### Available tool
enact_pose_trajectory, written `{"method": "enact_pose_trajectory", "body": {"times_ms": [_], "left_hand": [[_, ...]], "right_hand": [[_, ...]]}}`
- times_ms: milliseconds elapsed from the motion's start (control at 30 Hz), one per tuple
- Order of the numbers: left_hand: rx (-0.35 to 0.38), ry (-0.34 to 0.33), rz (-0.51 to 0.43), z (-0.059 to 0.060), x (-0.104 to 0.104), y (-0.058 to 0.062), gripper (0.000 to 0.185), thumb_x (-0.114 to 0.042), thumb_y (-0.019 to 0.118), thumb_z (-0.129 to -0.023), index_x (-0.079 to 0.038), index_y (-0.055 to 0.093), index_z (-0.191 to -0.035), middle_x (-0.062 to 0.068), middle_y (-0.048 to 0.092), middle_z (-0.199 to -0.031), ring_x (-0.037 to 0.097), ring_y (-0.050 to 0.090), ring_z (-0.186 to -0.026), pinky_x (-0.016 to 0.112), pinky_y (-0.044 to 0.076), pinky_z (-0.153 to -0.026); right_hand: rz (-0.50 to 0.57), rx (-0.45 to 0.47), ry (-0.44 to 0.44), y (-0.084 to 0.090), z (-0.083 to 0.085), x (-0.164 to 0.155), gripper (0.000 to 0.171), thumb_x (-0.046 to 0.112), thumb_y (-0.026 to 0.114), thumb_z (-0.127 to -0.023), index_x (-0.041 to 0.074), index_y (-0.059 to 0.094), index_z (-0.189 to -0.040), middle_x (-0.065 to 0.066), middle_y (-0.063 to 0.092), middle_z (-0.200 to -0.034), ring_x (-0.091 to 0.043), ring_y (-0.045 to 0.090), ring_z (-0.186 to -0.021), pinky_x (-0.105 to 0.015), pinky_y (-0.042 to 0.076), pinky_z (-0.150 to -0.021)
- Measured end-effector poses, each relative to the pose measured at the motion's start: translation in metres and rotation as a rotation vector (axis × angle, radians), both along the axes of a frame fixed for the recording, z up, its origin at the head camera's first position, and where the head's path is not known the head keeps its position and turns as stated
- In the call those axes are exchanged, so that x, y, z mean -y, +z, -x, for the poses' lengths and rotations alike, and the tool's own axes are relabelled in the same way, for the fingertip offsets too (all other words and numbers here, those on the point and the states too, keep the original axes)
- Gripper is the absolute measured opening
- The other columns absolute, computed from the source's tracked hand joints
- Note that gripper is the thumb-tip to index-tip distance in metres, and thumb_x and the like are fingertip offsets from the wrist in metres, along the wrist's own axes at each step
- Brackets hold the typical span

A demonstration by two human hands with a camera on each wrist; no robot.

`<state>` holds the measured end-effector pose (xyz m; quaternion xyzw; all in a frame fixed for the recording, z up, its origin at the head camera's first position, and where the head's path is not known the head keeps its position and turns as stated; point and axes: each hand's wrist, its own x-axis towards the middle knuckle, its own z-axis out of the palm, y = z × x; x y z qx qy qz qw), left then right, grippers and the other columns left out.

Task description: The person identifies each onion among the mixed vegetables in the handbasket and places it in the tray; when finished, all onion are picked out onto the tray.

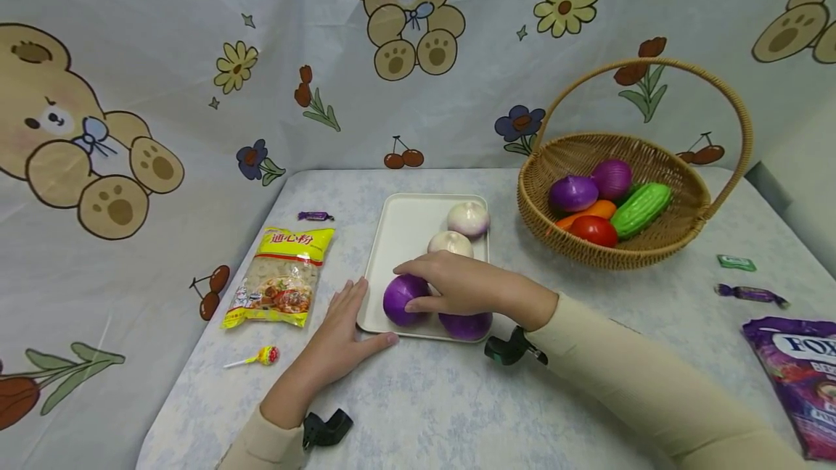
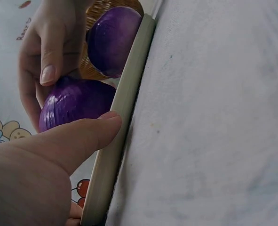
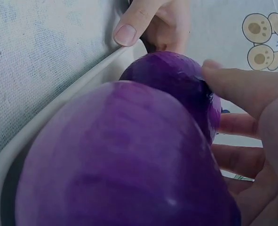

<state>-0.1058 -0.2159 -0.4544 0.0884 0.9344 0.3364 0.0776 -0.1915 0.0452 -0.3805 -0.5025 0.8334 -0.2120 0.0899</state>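
Your right hand [image 1: 457, 285] has its fingers curled on the purple onion [image 1: 403, 300] at the white tray [image 1: 392, 252] front-left corner; left hand [image 1: 342, 336] fingers lie flat, thumb vs tray rim. Risk: onion's round, could roll off onto tabletop [image 1: 457, 397] or bump the 2nd purple onion [image 1: 465, 325] w/ a loose grip.

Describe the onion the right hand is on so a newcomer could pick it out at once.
Find the white tray in the middle of the table, left of the wicker basket. Four onions sit on it; this purple onion is at the near left corner, under the right hand. Its purple twin lies uncovered to its right.
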Motion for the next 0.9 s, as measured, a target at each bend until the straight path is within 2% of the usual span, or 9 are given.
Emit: {"method": "enact_pose_trajectory", "body": {"times_ms": [500,700,900], "left_hand": [[-0.006,-0.005,-0.006,0.0,0.0,-0.001,0.118,-0.068,0.077,-0.086,-0.005,0.019,-0.169,0.011,0.015,-0.174,0.03,0.002,-0.159,0.057,0.007,-0.125],[0.012,-0.005,0.004,-0.001,-0.002,-0.001,0.12,-0.068,0.078,-0.086,-0.006,0.018,-0.169,0.009,0.014,-0.174,0.027,0.0,-0.159,0.055,0.006,-0.126],[0.01,0.002,0.011,0.0,-0.002,0.0,0.12,-0.067,0.078,-0.086,-0.006,0.017,-0.169,0.011,0.013,-0.174,0.029,0.001,-0.159,0.054,0.006,-0.126]], "right_hand": [[0.018,-0.024,-0.019,-0.007,0.0,0.002,0.052,0.03,0.077,-0.1,0.005,0.062,-0.143,-0.007,0.065,-0.141,-0.023,0.057,-0.134,-0.038,0.042,-0.114],[0.026,-0.046,-0.049,0.006,-0.001,-0.01,0.053,0.032,0.076,-0.101,0.003,0.062,-0.143,-0.009,0.063,-0.143,-0.025,0.056,-0.135,-0.041,0.042,-0.115],[0.112,-0.074,-0.118,0.024,0.013,-0.034,0.051,0.03,0.075,-0.101,0.003,0.063,-0.143,-0.009,0.063,-0.142,-0.026,0.057,-0.133,-0.044,0.043,-0.114]]}}
